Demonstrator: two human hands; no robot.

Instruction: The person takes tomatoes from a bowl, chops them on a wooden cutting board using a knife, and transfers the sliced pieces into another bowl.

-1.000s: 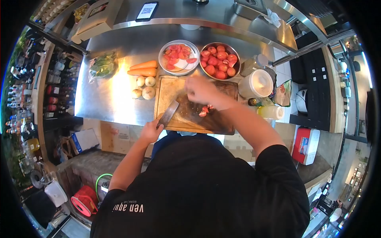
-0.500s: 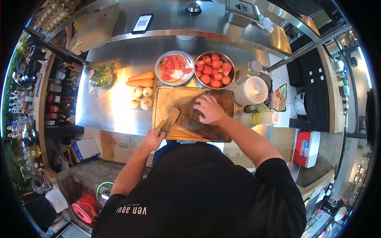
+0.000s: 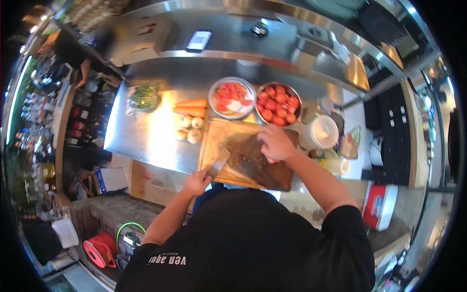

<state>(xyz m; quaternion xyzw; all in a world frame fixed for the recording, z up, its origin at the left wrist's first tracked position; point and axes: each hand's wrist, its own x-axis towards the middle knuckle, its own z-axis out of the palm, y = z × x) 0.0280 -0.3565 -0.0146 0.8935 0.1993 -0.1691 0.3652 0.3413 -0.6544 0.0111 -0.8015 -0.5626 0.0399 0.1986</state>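
Observation:
My left hand is wrapped round the handle of a knife, whose broad blade lies over the left part of the wooden cutting board. Over the board's right part, my right hand has bent fingers, with reddish tomato bits showing beneath it. Behind the board stand a plate of cut tomato pieces and a metal bowl of peeled-looking tomatoes. To the left lie carrots and several pale onions.
Bagged greens lie at the counter's left. A lidded white tub and an oil bottle stand right of the board. On the raised shelf are a phone and a bell. Another person's arm shows at upper left.
The view has shifted. My right hand has gone from above the board's back edge to its right part, and the tomato bits are now at that hand. My left hand still holds the knife.

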